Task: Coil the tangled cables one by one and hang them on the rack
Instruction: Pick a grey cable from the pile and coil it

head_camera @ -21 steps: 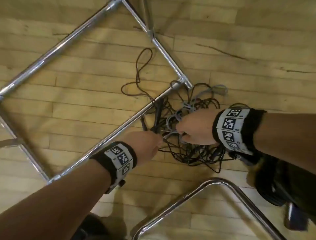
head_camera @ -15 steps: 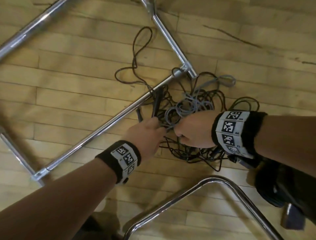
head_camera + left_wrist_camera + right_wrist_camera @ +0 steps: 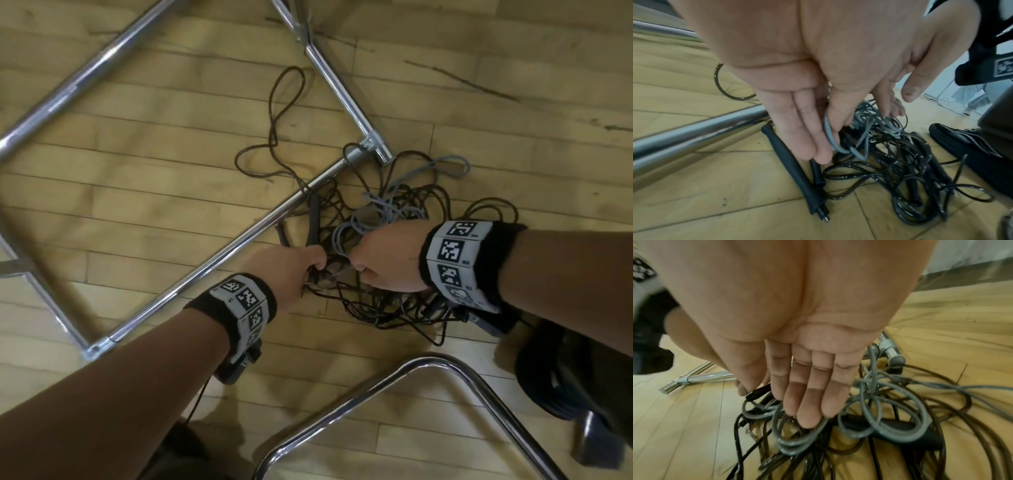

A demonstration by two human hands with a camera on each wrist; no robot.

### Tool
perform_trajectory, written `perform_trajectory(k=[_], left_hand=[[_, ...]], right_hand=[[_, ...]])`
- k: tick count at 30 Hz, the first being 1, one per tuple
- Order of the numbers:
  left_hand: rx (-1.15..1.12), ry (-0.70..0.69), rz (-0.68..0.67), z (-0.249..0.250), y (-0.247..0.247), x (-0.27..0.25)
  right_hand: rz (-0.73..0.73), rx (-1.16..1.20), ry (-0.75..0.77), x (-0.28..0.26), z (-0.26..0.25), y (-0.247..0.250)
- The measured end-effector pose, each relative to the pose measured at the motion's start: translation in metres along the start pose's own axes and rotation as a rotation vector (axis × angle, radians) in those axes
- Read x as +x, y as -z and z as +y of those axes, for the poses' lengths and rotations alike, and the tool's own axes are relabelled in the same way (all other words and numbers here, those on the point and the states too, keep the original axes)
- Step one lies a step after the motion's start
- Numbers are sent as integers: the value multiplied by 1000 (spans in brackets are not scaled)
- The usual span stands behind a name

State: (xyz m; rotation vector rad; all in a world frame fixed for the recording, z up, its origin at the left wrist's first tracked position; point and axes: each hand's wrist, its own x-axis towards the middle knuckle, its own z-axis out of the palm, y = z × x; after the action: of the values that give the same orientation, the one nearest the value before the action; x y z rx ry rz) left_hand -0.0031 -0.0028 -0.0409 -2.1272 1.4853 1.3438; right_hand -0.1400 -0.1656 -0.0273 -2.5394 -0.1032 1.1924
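Left hand (image 3: pixel 797 91) pinching a grey cable (image 3: pixel 830 139) loop between thumb and fingers, right hand (image 3: pixel 797 337) fingers straight and together, touching the cable pile (image 3: pixel 394 267) beside the rack (image 3: pixel 239 240)

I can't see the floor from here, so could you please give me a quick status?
Left hand pinching grey cable. Right hand with fingers in grey loops, grip unclear. Black cables still tangled around it, pile against rack bar. Nothing coiled.
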Motion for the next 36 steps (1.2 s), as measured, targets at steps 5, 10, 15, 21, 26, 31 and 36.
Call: perform_trajectory(k=[5, 10, 15, 21, 26, 31, 36], left_hand=[[-71, -11, 18, 15, 33, -54], [-94, -62, 6, 58, 99, -138], [-269, -155, 59, 114, 164, -246], [-569, -234, 428, 166, 207, -340], [-595, -158, 610, 195, 221, -373], [-615, -82, 640, 211, 222, -386], [-739, 22, 703, 187, 209, -373]], right_hand=[[19, -49, -20, -21, -6, 39], [135, 37, -39, -80, -33, 96], [106, 234, -23, -165, -85, 136], [275, 567, 60, -267, -136, 160], [490, 936, 102, -321, -150, 155], [501, 994, 86, -331, -146, 157], [416, 1318, 217, -318, -140, 168]])
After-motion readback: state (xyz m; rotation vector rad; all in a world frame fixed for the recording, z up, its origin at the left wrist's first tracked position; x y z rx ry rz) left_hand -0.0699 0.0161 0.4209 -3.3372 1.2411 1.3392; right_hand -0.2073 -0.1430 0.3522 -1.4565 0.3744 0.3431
